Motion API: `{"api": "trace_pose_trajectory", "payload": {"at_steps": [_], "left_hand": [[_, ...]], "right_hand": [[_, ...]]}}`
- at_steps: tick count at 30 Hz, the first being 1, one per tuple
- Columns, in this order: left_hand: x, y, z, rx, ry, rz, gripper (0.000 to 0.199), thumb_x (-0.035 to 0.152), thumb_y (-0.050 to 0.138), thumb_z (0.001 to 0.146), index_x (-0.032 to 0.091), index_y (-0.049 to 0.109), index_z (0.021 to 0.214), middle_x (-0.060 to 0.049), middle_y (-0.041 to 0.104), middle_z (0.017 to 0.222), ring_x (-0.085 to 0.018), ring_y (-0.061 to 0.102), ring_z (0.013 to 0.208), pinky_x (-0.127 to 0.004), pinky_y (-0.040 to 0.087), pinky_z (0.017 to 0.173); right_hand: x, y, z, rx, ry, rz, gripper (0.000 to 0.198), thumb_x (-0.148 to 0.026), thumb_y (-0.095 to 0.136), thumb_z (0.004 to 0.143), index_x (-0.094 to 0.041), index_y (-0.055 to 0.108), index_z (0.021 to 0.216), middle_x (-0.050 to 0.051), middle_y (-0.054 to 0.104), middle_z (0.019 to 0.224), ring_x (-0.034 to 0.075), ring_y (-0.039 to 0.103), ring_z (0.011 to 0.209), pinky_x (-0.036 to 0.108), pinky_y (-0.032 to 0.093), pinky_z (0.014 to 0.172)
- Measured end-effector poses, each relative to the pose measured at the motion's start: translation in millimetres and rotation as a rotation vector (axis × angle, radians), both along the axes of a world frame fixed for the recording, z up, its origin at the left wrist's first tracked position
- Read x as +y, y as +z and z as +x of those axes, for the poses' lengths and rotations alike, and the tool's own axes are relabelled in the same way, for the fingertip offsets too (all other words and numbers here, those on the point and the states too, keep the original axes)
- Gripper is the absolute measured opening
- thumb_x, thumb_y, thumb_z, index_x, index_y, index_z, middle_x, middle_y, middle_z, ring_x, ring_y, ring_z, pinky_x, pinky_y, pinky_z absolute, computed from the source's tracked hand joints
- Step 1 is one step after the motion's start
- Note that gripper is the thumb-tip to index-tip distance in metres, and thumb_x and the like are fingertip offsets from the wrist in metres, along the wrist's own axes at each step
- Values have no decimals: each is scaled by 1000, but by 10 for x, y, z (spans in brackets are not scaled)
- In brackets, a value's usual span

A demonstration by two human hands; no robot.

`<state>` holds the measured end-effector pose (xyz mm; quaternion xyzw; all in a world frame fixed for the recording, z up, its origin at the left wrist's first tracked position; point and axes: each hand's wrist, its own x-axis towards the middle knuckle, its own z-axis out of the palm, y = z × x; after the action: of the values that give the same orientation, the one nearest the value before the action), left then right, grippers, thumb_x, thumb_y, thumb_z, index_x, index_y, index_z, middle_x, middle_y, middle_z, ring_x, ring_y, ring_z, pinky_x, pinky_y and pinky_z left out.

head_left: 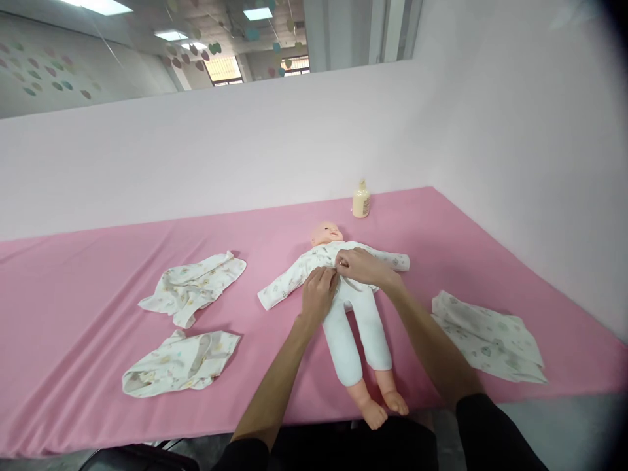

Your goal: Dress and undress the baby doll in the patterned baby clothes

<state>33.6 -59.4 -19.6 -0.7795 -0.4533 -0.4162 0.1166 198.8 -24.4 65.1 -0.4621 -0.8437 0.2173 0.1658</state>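
Observation:
A baby doll (326, 232) lies on its back on the pink-covered table, head away from me and bare feet at the near edge. It wears a white patterned baby shirt (289, 278) with both sleeves spread out, and plain white legs (373, 330) show below. Over the shirt's front, my left hand (320, 291) pinches the cloth near the doll's waist. Close beside it, my right hand (362, 265) is closed on the shirt front too, a little higher. The fingertips hide the exact spot of cloth between them.
Two crumpled patterned baby garments (196, 284) lie on the left of the pink tablecloth (88, 281). A folded patterned cloth (490, 337) is at the right. Behind the doll stands a cream pump bottle (361, 201), near the white wall (220, 157).

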Motion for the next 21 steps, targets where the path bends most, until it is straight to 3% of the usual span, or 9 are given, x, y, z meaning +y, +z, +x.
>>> {"api": "trace_pose_trajectory", "payload": {"at_steps": [2,4,6,9,12,15,21], "left_hand": [[-69,29,-9,-31,24,-124,9,17,49,98,17,58,96,-6,65,89,-18,58,83,-30,46,75],[-185,71,-20,-76,87,-285,15,19,53,96,18,57,111,-7,66,101,-20,60,93,-33,49,80],[-324,109,-22,-106,147,-428,26,22,54,95,17,53,120,-8,64,107,-22,60,97,-35,50,82],[-494,132,17,-76,166,-519,27,16,48,94,15,51,121,-10,61,108,-22,59,96,-36,51,82],[-555,113,105,2,162,-445,32,7,45,89,14,51,120,-9,61,102,-21,58,91,-35,51,79],[-558,89,176,142,161,-292,41,1,46,83,12,50,123,-8,62,97,-22,56,88,-35,50,79],[-678,115,123,358,209,-129,44,0,47,81,11,53,122,-8,61,93,-22,55,83,-36,48,74]], "right_hand": [[-61,-25,63,53,4,-40,31,-25,50,92,-18,63,119,3,70,89,17,62,86,26,42,73],[-158,-84,167,90,25,-59,43,-34,54,93,-18,55,133,7,70,106,20,63,98,30,46,82],[-280,-197,295,76,64,-11,50,-40,60,92,-18,52,136,11,64,122,24,60,110,35,48,91],[-452,-455,461,-17,66,176,42,-38,62,92,-17,56,128,13,61,120,27,58,113,41,48,95],[-563,-718,510,-73,-30,366,27,-33,55,97,-15,60,118,13,62,111,26,59,105,40,51,90],[-654,-875,436,-130,-97,503,26,-27,44,102,-14,64,113,13,64,108,25,61,102,40,51,90],[-879,-906,254,-215,-211,703,37,-20,42,102,-10,56,135,21,57,135,33,53,120,48,46,98]]}}
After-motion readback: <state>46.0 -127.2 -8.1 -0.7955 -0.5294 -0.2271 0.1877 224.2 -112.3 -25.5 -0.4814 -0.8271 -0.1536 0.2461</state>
